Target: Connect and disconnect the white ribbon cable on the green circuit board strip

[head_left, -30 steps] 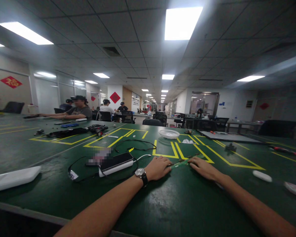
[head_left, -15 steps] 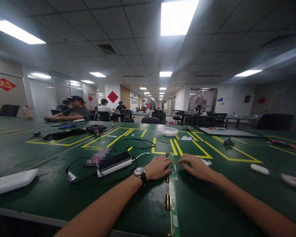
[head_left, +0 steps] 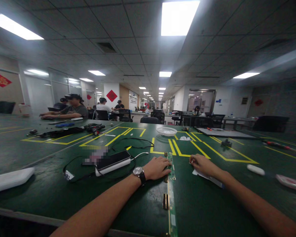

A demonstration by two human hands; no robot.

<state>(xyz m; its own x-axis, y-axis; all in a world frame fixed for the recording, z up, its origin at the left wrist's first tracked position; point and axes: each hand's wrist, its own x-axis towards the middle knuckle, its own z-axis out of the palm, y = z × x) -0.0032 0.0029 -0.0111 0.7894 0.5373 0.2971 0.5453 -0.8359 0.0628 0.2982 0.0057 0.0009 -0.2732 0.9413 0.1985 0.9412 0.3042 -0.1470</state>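
A long narrow green circuit board (head_left: 172,197) with gold-coloured metal parts along its left edge runs away from me across the table. My left hand (head_left: 156,168), with a watch on its wrist, lies palm down at the board's far part. Its fingers are stretched out and their tips rest on the board; the thumb lies along the near side. To the right of the board, apart from it, is my right hand (head_left: 202,165) with its fingers curled together. A white paper-like piece (head_left: 213,180) shows beneath that hand. What its fingertips hold, if anything, is hidden.
Left of the board lie a black-screened phone on a white block (head_left: 113,164) and black cables (head_left: 135,141). Beyond stands a white basket (head_left: 166,131). A white oval object (head_left: 256,170) lies right, a white case (head_left: 12,179) far left. Another person (head_left: 74,107) sits across the table.
My right hand has moved right, away from the board, and its fingers have curled in. More of the white piece shows below it. My left hand stays on the board.
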